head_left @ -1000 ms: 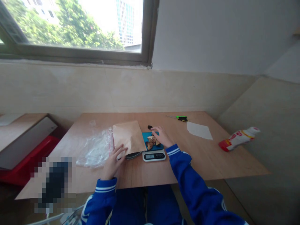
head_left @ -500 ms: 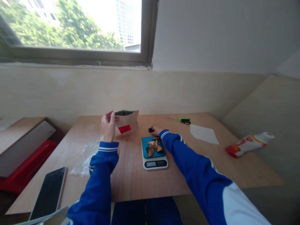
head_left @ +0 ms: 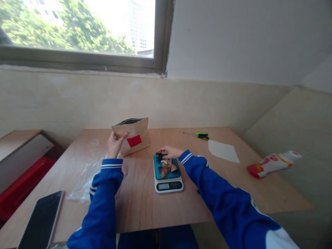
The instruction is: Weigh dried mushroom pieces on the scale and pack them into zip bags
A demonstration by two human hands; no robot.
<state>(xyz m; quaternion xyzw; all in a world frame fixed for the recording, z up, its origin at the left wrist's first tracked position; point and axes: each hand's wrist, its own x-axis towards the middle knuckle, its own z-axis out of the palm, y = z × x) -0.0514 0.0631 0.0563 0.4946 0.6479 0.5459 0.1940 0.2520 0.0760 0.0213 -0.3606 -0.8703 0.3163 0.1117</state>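
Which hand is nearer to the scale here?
The right hand: it is over the far end of the scale. The left hand is off to the left, holding the paper bag.

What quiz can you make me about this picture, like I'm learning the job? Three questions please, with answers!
1. What does the person's left grip hold?
a) a white plastic bottle with a red base
b) a brown paper-like pouch with a red label
c) a flat white sheet of paper
2. True or false: the pouch's top is sealed shut.
3. Fill in: irregular brown pieces lie on the blue platform of the white digital ____.
Key: 1. b; 2. false, its top gapes open; 3. scale.
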